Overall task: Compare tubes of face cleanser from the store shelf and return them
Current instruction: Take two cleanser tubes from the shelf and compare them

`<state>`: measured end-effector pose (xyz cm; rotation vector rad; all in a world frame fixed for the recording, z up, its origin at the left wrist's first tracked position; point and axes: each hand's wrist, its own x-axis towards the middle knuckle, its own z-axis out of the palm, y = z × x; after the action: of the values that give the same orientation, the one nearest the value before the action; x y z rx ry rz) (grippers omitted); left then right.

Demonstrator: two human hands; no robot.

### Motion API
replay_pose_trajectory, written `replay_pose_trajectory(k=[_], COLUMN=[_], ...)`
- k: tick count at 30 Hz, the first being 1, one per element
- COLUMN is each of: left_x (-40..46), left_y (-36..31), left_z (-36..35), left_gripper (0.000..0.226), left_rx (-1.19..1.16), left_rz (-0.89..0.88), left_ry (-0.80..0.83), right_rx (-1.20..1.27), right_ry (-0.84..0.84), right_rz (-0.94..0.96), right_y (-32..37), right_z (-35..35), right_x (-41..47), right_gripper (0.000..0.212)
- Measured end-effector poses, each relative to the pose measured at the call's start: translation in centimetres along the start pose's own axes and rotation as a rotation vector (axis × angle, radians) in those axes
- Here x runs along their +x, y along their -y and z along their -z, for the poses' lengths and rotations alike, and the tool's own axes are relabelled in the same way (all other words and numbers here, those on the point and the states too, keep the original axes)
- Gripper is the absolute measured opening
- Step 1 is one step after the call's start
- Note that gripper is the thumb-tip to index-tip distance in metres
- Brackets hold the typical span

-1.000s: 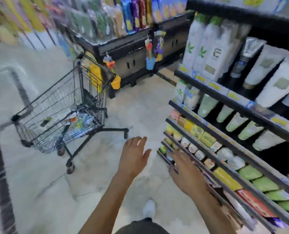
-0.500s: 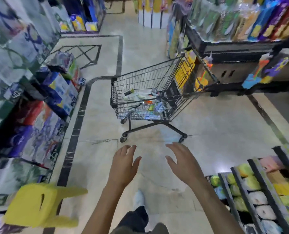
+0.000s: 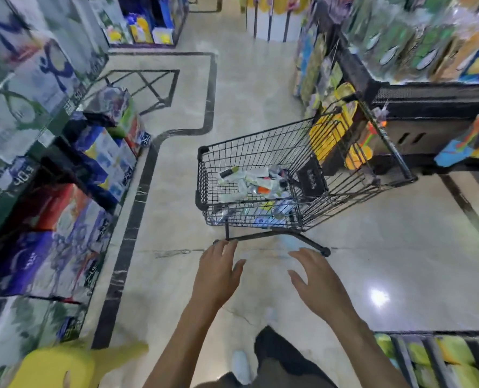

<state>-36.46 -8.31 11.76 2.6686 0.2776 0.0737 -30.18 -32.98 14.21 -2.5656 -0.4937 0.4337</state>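
In front of the shopping cart (image 3: 288, 186), left hand (image 3: 218, 278) and right hand (image 3: 318, 284) reach out – fingers apart, holding nothing

A pale marble floor (image 3: 400, 247) with a black inlaid border (image 3: 137, 208) runs down the aisle. Stacked boxes (image 3: 36, 219) line the shelving on one side; black shelves of packets (image 3: 428, 51) stand opposite. A ceiling light's glare (image 3: 379, 297) shines on the tiles. A yellow stool (image 3: 64, 365) sits nearby.

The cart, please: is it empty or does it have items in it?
Not empty. Tubes and small packages lie on the bottom of the cart.
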Motion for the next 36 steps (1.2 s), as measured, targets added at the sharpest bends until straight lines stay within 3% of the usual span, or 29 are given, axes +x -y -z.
replay_pose_trajectory(k=[12,20,27,36], left_x=[21.0,30.7,40.4,48.3], left_y=[-1.3,3.9,10.8,18.8], left_z=[-2.2,-4.7,-10.2,-21.3], left_gripper=[0.051,0.051,0.053,0.06], left_rx=[0.014,-0.037,-0.053,-0.05], left_rz=[0.003,0.173,0.24,0.269], left_ry=[0.118,0.186,0.351,0.571], right_rx=[0.021,-0.062,-0.106,-0.195], right_ry=[0.064,0.199,0.319,0.335], right_rz=[-0.055,0.034,-0.039,-0.097], right_y=[-4.0,-3.1,-3.5,-8.8], right_z=[4.9,5.3,0.1,-10.9], right_x=[20.4,38.3,50.8,62.0], right_gripper=[0.044,0.039,0.047,0.048])
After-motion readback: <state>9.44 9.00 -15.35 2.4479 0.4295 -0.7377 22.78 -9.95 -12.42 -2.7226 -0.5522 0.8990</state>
